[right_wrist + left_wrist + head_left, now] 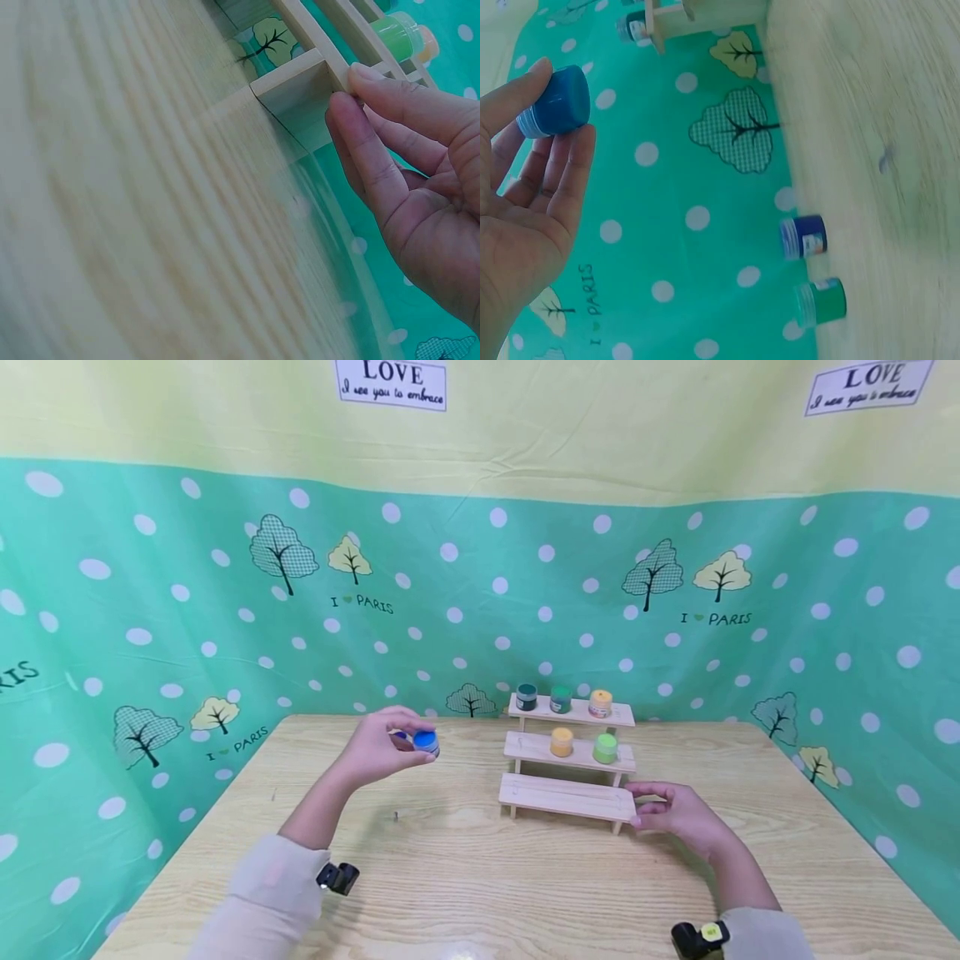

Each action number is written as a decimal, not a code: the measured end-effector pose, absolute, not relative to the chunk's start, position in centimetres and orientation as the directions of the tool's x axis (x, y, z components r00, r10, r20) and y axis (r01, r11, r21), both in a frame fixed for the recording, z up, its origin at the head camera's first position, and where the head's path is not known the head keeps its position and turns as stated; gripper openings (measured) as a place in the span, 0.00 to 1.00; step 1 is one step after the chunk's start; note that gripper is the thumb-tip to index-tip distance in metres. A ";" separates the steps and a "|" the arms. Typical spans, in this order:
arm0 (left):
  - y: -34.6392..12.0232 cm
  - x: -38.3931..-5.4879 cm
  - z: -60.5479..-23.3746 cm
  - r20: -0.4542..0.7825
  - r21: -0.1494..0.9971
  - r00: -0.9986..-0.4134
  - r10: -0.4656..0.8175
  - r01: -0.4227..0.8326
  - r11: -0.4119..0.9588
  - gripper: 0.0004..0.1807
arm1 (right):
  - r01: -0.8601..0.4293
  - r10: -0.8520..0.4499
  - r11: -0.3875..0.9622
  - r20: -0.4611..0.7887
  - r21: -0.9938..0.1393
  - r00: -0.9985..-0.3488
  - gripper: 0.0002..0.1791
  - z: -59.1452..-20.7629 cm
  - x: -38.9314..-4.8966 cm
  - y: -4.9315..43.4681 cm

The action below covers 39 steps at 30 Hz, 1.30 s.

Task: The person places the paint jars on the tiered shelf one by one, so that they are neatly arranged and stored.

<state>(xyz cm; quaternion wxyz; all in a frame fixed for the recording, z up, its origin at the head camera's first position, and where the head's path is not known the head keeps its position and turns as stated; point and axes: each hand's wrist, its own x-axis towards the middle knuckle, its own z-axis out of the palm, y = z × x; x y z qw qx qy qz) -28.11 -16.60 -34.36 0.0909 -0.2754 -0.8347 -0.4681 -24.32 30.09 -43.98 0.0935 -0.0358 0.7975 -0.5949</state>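
Note:
My left hand (pixel 382 747) holds a small blue paint jar (pixel 426 742) raised over the table, pinched between thumb and fingers. In the left wrist view the jar (pixel 562 101) is tipped sideways in that grip. My right hand (pixel 678 817) pinches the right end of the lowest step of a three-tier wooden stand (pixel 566 797); in the right wrist view thumb and fingertips are at the board's corner. On the middle tier are an orange-yellow jar (pixel 561 742) and a light green jar (pixel 605 747). The lowest tier bears no jars.
The top tier carries a dark teal jar (pixel 527 697), a green jar (pixel 560 699) and a yellow-orange jar (pixel 600 703). A dark blue jar (pixel 805 236) and another green jar (pixel 822 301) stand on the table, mostly hidden behind my left hand in the head view. A dotted curtain (pixel 450 610) hangs behind.

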 end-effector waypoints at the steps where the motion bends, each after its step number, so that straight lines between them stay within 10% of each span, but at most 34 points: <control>1: -16.4 -28.1 -34.3 0.412 0.734 -0.827 0.382 0.550 0.399 0.22 | 0.054 -0.169 0.289 -0.107 -0.956 -0.980 0.40 -44.0 -24.3 30.1; 39: -9.0 -29.2 -33.6 0.336 0.699 -0.762 0.553 0.596 0.396 0.18 | 0.049 -0.186 0.303 -0.110 -0.952 -0.976 0.41 -43.9 -24.3 30.1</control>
